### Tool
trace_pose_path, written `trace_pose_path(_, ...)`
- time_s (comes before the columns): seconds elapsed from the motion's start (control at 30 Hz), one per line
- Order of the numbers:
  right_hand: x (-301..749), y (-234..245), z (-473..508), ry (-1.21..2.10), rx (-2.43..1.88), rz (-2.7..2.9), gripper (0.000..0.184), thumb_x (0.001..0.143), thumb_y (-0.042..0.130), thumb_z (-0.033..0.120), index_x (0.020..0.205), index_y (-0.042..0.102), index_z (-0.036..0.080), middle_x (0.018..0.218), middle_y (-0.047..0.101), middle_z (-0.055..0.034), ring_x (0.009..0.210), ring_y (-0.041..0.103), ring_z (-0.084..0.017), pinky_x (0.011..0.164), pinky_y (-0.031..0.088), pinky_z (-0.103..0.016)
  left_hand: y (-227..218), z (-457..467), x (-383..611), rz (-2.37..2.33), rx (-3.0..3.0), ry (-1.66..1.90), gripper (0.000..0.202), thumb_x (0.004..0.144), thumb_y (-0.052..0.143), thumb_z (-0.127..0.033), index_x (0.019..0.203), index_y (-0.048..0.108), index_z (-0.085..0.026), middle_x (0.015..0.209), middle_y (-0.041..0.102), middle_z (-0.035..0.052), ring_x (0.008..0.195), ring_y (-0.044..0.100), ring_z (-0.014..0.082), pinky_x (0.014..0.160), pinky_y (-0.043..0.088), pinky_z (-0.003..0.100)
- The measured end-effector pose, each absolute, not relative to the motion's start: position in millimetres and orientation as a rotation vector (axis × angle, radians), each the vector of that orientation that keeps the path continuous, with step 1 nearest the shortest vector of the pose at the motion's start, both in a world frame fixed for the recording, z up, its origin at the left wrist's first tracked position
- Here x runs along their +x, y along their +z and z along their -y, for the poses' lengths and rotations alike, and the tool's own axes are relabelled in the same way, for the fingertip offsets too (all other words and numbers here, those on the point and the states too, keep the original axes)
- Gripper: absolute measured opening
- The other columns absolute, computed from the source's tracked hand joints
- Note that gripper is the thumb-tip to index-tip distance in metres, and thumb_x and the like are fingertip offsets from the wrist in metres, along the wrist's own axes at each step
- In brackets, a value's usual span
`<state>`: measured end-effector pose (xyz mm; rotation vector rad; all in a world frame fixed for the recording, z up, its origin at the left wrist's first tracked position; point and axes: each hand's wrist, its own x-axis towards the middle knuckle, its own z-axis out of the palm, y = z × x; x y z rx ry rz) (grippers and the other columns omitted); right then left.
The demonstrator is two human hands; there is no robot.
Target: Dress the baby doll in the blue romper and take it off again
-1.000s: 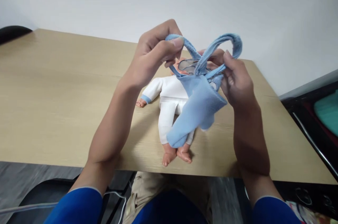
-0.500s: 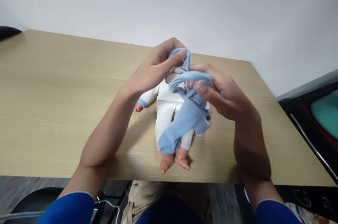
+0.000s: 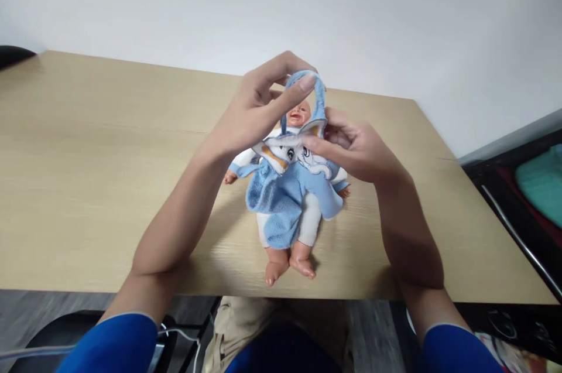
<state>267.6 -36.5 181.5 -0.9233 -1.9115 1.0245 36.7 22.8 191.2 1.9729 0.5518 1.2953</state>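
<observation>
A baby doll (image 3: 276, 269) in white clothes with blue cuffs lies on its back, feet toward me. Over its chest and legs hangs a light blue doll's garment (image 3: 281, 209) with a white embroidered animal face on its front. My left hand (image 3: 267, 101) pinches the garment's upper loop above the doll's head between thumb and fingers. Lower down on the right, my right hand (image 3: 351, 144) grips the cloth by the white embroidered part. The doll's face shows through the loop; its upper head is hidden by my left hand and the cloth.
The light wooden table (image 3: 109, 203) meets a white wall (image 3: 263, 4) at the back. To the right stands a black-framed object (image 3: 518, 226) with teal cloth (image 3: 542, 182) in it. A black chair (image 3: 57, 338) and a white cable (image 3: 182, 335) are below the front edge.
My right hand has turned the garment, so the embroidered face now shows and the cloth hangs spread over the doll. My left hand has kept the loop, raising it slightly.
</observation>
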Motion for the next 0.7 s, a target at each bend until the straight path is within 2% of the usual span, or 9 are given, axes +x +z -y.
trace_pose_path(0.07, 264.1, 178.9, 34.0, 0.879, -0.9, 1.82, 0.037, 0.104, 0.089, 0.06, 0.122, 0.08, 0.029, 0.122, 0.08, -0.0047, 0.114, 0.078, -0.027, 0.105, 0.071, -0.042, 194.4, -18.6, 32.3, -0.559, 1.982, 1.235, 0.036, 0.115, 0.074, -0.065, 0.116, 0.077, -0.029, 0.127, 0.078, 0.006, 0.116, 0.072, 0.0264, 0.098, 0.061, 0.041)
trace_pose_path(0.2, 260.7, 173.4, 26.5, 0.67, -0.942, 1.65, 0.041, 0.106, 0.083, 0.067, 0.123, 0.075, 0.031, 0.119, 0.079, -0.0042, 0.122, 0.08, -0.03, 0.099, 0.075, -0.044, 199.3, -11.9, 17.5, -0.686, 1.965, 0.973, 0.055, 0.114, 0.069, -0.077, 0.127, 0.071, -0.024, 0.132, 0.075, 0.0096, 0.113, 0.074, 0.0271, 0.093, 0.062, 0.041)
trace_pose_path(0.3, 259.6, 169.2, 22.6, 0.611, -0.918, 1.591, 0.045, 0.108, 0.08, 0.072, 0.124, 0.071, 0.031, 0.121, 0.079, -0.0044, 0.127, 0.082, -0.031, 0.099, 0.076, -0.045, 201.2, -9.1, 9.7, -0.829, 2.039, 0.887, 0.063, 0.102, 0.087, -0.076, 0.131, 0.065, -0.024, 0.126, 0.077, 0.0088, 0.109, 0.077, 0.0287, 0.089, 0.062, 0.04)
trace_pose_path(0.37, 258.9, 167.1, 22.1, 0.578, -0.9, 1.572, 0.044, 0.109, 0.079, 0.071, 0.124, 0.068, 0.031, 0.122, 0.079, -0.0042, 0.13, 0.082, -0.031, 0.1, 0.077, -0.046, 203.3, -8.3, 7.7, -0.849, 2.13, 0.858, 0.061, 0.099, 0.094, -0.068, 0.132, 0.068, -0.025, 0.122, 0.08, 0.0071, 0.115, 0.078, 0.0316, 0.093, 0.063, 0.039)
trace_pose_path(0.47, 259.4, 166.5, 22.8, 0.506, -0.905, 1.544, 0.04, 0.106, 0.084, 0.064, 0.113, 0.063, 0.031, 0.113, 0.076, -0.0039, 0.122, 0.083, -0.031, 0.101, 0.076, -0.049, 207.9, -9.0, 6.6, -0.707, 2.211, 0.736, 0.048, 0.106, 0.086, -0.064, 0.133, 0.075, -0.026, 0.119, 0.085, 0.0057, 0.123, 0.08, 0.0348, 0.104, 0.064, 0.042)
trace_pose_path(0.53, 262.1, 168.4, 23.0, 0.423, -0.878, 1.511, 0.044, 0.1, 0.091, 0.061, 0.106, 0.059, 0.032, 0.111, 0.074, -0.004, 0.12, 0.081, -0.031, 0.106, 0.073, -0.051, 209.5, -10.4, 5.6, -0.607, 2.253, 0.693, 0.047, 0.109, 0.081, -0.064, 0.138, 0.077, -0.028, 0.124, 0.086, 0.0056, 0.131, 0.079, 0.036, 0.113, 0.063, 0.044)
trace_pose_path(0.57, 264.4, 170.1, 22.8, 0.377, -0.842, 1.498, 0.048, 0.095, 0.095, 0.061, 0.107, 0.057, 0.033, 0.116, 0.073, -0.0045, 0.124, 0.079, -0.032, 0.111, 0.072, -0.053, 209.2, -11.4, 5.1, -0.57, 2.277, 0.695, 0.049, 0.109, 0.081, -0.065, 0.142, 0.077, -0.028, 0.127, 0.087, 0.0057, 0.137, 0.077, 0.0367, 0.118, 0.062, 0.045)
trace_pose_path(0.63, 270.8, 174.6, 22.6, 0.358, -0.758, 1.512, 0.058, 0.087, 0.098, 0.065, 0.116, 0.057, 0.036, 0.14, 0.073, -0.0054, 0.141, 0.072, -0.034, 0.127, 0.063, -0.058, 206.5, -13.3, 4.6, -0.512, 2.316, 0.7, 0.054, 0.109, 0.081, -0.067, 0.148, 0.074, -0.03, 0.136, 0.085, 0.0064, 0.148, 0.073, 0.038, 0.126, 0.059, 0.047)
trace_pose_path(0.7, 278.8, 179.9, 22.7, 0.511, -0.702, 1.633, 0.067, 0.084, 0.098, 0.068, 0.13, 0.057, 0.04, 0.161, 0.069, -0.0042, 0.155, 0.066, -0.034, 0.138, 0.055, -0.058, 202.5, -14.5, 4.8, -0.45, 2.333, 0.685, 0.057, 0.108, 0.08, -0.069, 0.15, 0.073, -0.032, 0.142, 0.082, 0.007, 0.153, 0.069, 0.0387, 0.131, 0.057, 0.049)
